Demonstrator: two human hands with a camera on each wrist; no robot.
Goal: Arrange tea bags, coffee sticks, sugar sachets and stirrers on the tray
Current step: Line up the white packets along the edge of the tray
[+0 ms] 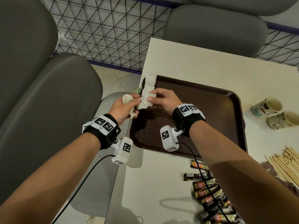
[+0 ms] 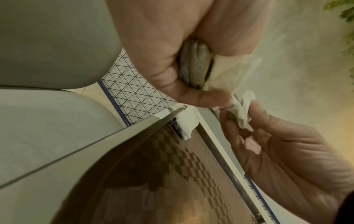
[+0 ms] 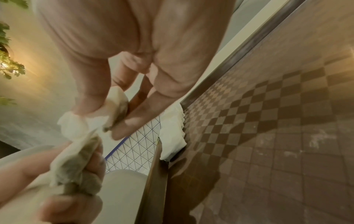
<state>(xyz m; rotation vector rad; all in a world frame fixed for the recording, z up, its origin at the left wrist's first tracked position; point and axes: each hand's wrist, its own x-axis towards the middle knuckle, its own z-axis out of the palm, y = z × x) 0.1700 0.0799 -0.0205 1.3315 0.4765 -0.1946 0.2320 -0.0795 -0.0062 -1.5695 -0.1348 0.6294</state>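
Over the left edge of the brown tray my left hand grips a bunch of white tea bags. My right hand pinches one tea bag between thumb and fingers, right beside the bunch. A row of tea bags lies along the tray's far left edge. In the left wrist view the gripped tea bags sit in the palm, and the right hand pinches its tea bag. The right wrist view has the pinched tea bag, the left hand's bunch and the laid row.
Coffee sticks lie on the white table near me, right of centre. Wooden stirrers are piled at the right edge. Two paper cups lie on their sides right of the tray. Grey seats stand at the left.
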